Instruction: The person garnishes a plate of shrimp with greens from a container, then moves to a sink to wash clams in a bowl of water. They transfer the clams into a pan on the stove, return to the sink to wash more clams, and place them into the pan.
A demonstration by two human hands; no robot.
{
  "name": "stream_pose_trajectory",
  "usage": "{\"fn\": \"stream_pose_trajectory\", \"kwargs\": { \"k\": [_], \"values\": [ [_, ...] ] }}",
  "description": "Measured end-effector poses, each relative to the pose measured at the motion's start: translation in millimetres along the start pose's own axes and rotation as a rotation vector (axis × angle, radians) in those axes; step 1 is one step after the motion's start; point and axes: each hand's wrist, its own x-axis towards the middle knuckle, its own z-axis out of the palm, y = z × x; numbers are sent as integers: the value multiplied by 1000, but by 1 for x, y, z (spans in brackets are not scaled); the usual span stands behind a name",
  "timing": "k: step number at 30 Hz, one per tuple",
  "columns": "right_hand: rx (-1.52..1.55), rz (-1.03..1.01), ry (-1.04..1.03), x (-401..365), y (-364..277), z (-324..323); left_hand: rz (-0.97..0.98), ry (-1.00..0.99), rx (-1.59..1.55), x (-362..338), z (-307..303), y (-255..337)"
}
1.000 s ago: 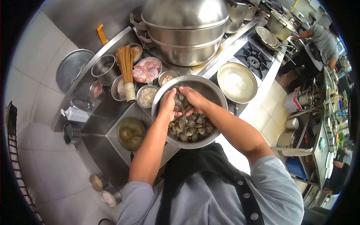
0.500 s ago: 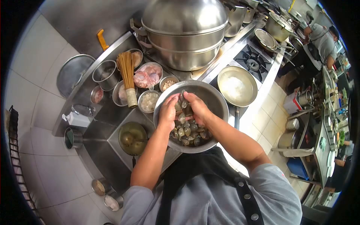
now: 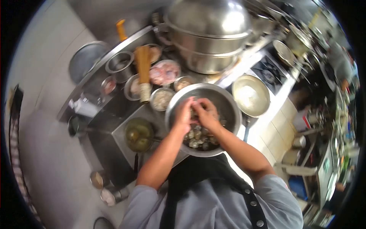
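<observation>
A wide steel bowl [image 3: 232, 133] sits at the counter's front, before my apron. Dark and tan clams [image 3: 198, 135] lie in its lower part. Inside the bowl, my left hand [image 3: 185, 114] curves inward, its fingertips meeting the other hand. My right hand [image 3: 207, 114] is bent over and pressed against it. Both hands are closed round some clams just above the pile; the clams between the palms are mostly hidden and blurred.
A large domed steamer [image 3: 209, 38] stands behind the bowl. Right are a pan of pale liquid [image 3: 251, 95] and a burner [image 3: 268, 72]. Left are a bamboo brush [image 3: 143, 70], raw meat [image 3: 165, 72] and a pan of yellowish liquid [image 3: 138, 135]. A person [image 3: 339, 61] stands far right.
The view has shifted and blurred, so the bowl and counter appear further right. My hands have come closer together, covering the clams that showed between them.
</observation>
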Motion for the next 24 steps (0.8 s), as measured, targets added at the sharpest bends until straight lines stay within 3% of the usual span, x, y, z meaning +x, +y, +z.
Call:
{"fn": "stream_pose_trajectory", "kwargs": {
  "k": [1,3,8,10,13,18,20,22,24],
  "values": [
    [2,-5,43,1,3,3,-15,50,-75,-13,11,11],
    [-18,-11,107,2,3,8,282,115,-146,17,12,-21],
    [106,-102,82,10,-6,8,457,322,-89,-4,27,-7],
    [375,217,-22,1,-43,7,490,279,-133,-15,19,3],
    [630,371,-207,1,-54,16,470,228,-224,-40,10,23],
    [724,393,-288,2,-42,31,482,105,-248,-47,-25,33],
    [703,418,-365,-3,-42,27,313,-94,-498,-45,-43,34],
    [669,468,-373,-6,-40,29,306,-90,-450,-42,-48,29],
    [651,534,-216,-7,-32,33,348,57,-352,-41,-35,24]
  ]
}}
